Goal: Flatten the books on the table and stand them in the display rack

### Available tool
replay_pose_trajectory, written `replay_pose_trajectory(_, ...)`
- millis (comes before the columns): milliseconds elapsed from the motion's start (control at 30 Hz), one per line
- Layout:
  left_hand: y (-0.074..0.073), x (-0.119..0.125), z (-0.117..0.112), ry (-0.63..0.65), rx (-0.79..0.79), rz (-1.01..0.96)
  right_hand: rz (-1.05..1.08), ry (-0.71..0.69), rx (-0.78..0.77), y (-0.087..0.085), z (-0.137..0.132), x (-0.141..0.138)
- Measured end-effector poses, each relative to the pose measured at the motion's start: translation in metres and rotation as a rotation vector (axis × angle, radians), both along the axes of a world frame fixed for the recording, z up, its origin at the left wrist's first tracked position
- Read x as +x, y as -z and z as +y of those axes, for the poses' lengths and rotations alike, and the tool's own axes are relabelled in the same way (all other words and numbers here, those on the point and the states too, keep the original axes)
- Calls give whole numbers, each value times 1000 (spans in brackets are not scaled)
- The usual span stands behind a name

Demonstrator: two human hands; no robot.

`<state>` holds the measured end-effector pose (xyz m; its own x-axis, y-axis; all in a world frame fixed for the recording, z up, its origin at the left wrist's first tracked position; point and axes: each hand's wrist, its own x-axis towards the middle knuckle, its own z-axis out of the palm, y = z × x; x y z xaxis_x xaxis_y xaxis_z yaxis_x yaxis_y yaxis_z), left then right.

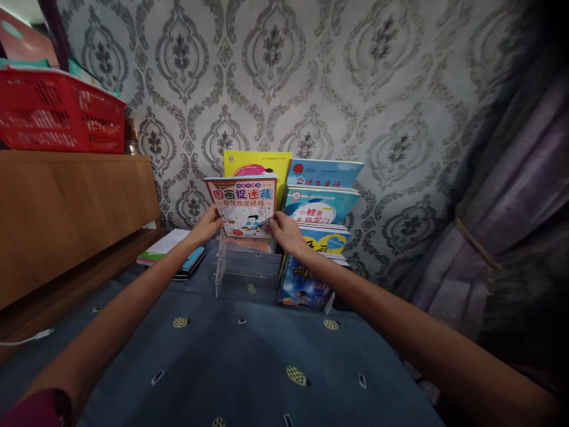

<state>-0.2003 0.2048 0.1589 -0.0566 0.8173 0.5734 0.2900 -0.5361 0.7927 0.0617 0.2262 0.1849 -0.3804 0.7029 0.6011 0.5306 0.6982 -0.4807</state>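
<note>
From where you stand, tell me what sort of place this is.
Probably a bedroom in a home: dark patterned cloth like a bedsheet, a tied-back curtain and ornate wallpaper.

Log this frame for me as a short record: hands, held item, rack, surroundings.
Left hand: the left hand grips the left edge of a brown-bordered book
Right hand: the right hand grips its right edge
Held item: cover facing the camera, partly hiding a yellow book
Rack: clear rack, tiered blue-covered books on its right side
Surroundings: stacked books left of the rack; red basket on a wooden cabinet
</note>
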Motion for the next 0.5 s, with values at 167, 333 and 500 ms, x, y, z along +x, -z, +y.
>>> replay_pose_trajectory(167,2,5,6,-105,65,114,110,-66,214,-1,-11,6)
replay_pose_trajectory(333,-3,16,-2,-442,76,399,111,-99,267,7,-16,9)
replay_pose_trajectory(500,-8,24,-8,-667,91,557,109,-133,352,17,-13,6)
